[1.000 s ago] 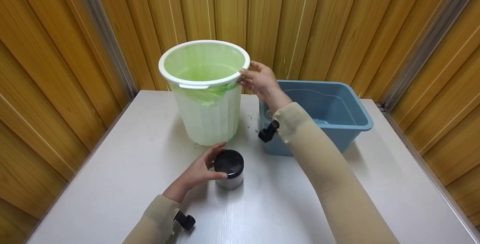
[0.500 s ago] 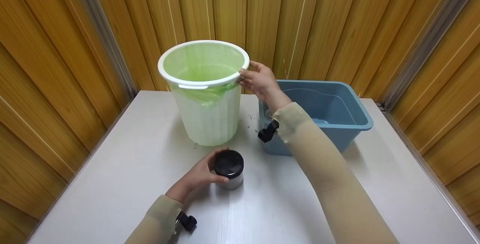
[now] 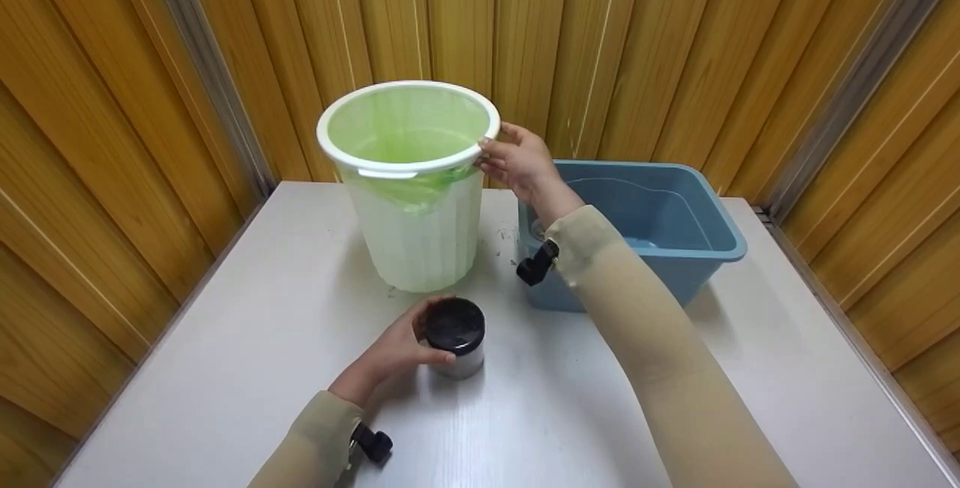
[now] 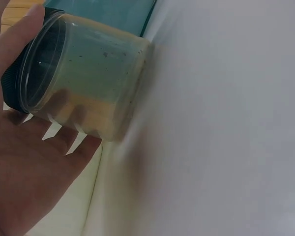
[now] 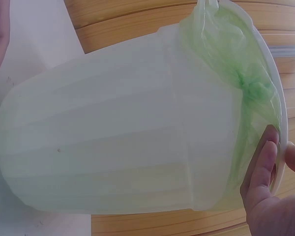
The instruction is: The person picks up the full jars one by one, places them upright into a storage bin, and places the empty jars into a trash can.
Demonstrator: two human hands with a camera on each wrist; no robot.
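Wood-panelled walls (image 3: 675, 61) enclose a white surface (image 3: 262, 308). Left hand (image 3: 394, 353) now wraps the black-lidded jar (image 3: 454, 336) more closely than before; right hand (image 3: 517, 162) still pinches the lined bin's rim (image 3: 409, 166), blue tub (image 3: 675, 226) beside it.

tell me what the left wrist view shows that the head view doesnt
Only the left wrist view shows the jar's clear side close up: pale contents with dark specks, and fingers seen through the wall.

Only the head view shows the white bin with its green liner, the right hand gripping the bin's rim, the wood-panelled walls, and the jar's black lid from above.

Both show the left hand gripping the jar, the white table and the blue tub.
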